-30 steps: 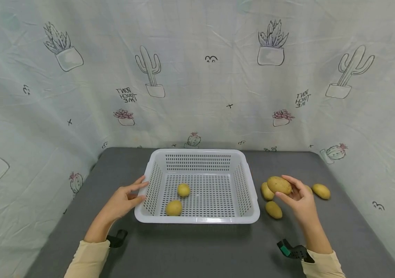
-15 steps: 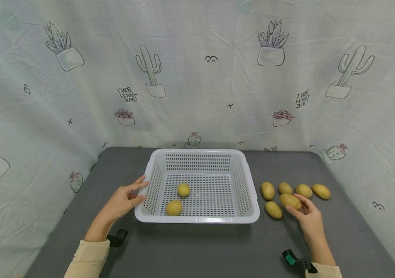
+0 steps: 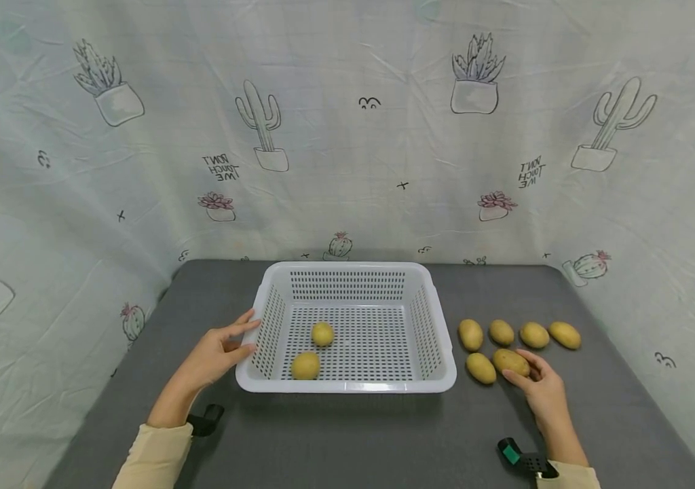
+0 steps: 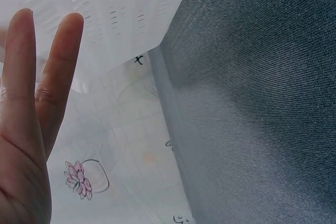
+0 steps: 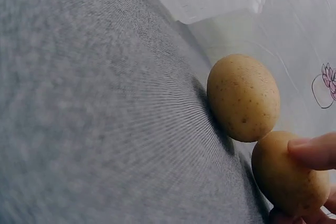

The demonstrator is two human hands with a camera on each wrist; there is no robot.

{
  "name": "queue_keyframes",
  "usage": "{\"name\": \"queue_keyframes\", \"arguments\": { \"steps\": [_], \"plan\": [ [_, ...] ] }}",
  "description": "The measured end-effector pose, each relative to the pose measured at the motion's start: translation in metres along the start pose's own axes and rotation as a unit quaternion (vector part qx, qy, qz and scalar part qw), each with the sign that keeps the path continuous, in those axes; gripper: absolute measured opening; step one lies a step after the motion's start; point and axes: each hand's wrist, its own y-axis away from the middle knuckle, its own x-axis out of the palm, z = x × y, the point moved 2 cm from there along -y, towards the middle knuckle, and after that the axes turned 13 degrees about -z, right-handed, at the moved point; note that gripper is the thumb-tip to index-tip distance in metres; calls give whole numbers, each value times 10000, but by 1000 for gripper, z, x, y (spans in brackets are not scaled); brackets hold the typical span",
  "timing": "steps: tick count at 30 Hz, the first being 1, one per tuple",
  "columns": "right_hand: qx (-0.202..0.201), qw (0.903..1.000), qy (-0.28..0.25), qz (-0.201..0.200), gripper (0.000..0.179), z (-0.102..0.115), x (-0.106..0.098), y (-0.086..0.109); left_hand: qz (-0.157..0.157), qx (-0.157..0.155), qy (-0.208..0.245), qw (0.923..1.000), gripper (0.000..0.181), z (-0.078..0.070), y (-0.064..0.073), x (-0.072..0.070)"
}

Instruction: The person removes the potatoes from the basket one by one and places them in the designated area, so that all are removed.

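My right hand [image 3: 546, 397] holds a potato [image 3: 509, 363] between thumb and fingers, low at the grey table's surface. In the right wrist view the thumb lies on top of this potato [image 5: 286, 177], which is beside another potato [image 5: 242, 98]. My left hand [image 3: 216, 356] touches the left rim of the white perforated basket [image 3: 347, 387] with its fingers. Two of its fingers show straight and spread in the left wrist view, in front of the basket wall [image 4: 131, 9]. Inside the basket are two roundish yellow potatoes, a smaller one [image 3: 322, 334] and a larger one [image 3: 306, 365].
Right of the basket, several potatoes lie in a row [image 3: 501, 332] on the grey table [image 3: 347, 441]. One more potato [image 3: 480, 368] is in front of them, near the basket's right front corner. A white printed curtain [image 3: 347, 136] hangs behind and around the table.
My right hand has carried its potato right and down, from above the other potatoes to the table's surface in front of the row. The left hand stays at the basket's rim.
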Motion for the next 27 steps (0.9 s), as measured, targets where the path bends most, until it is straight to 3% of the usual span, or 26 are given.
{"name": "queue_keyframes", "arguments": {
  "steps": [9, 17, 27],
  "plan": [
    [-156, 9999, 14, 21, 67, -2, 0, 1, -7, 83, -2, 10000, 54, 0, 0, 1],
    [98, 9994, 190, 266, 76, 0, -1, 1, 9, 52, 102, 9999, 54, -1, 1, 1],
    [-213, 9987, 312, 348, 82, 1, -2, 0, -9, 42, 48, 10000, 54, 0, 1, 1]
  ]
}}
